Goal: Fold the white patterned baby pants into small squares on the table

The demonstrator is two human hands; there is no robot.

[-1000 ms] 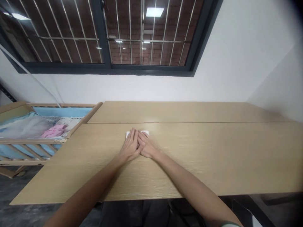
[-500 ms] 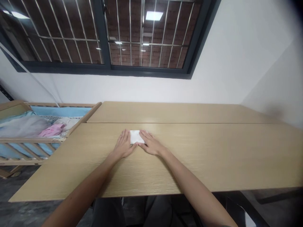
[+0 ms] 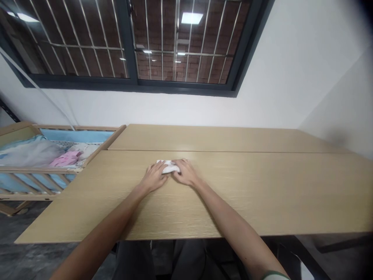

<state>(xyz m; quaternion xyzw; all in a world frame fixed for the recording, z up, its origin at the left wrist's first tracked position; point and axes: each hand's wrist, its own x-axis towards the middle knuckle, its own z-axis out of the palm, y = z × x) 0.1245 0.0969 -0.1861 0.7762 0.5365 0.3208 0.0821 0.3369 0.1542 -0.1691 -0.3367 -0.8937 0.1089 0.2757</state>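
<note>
A small, white, folded piece (image 3: 170, 167), cloth or tissue, lies on the wooden tabletop (image 3: 247, 186) in front of me; which of the two it is, I cannot tell. My left hand (image 3: 155, 176) has its bent fingers over the left end of it, with the thumb at the near edge. At the right end, the fingers of my right hand (image 3: 185, 172) curl around the white piece. Both thumbs come close together at its near side. Part of the piece is hidden under my fingers, and its middle looks bunched up.
A wooden cot (image 3: 35, 170) with blue lining and pink and white cloths stands left of the table. Behind the table is a white wall (image 3: 186, 111) below a dark-framed, barred window (image 3: 136, 83). A seam runs along the tabletop beyond my hands.
My hands lay flat at the two ends of the smooth white piece. Now the fingers are bent and closed on it, and it looks crumpled and slightly lifted.
</note>
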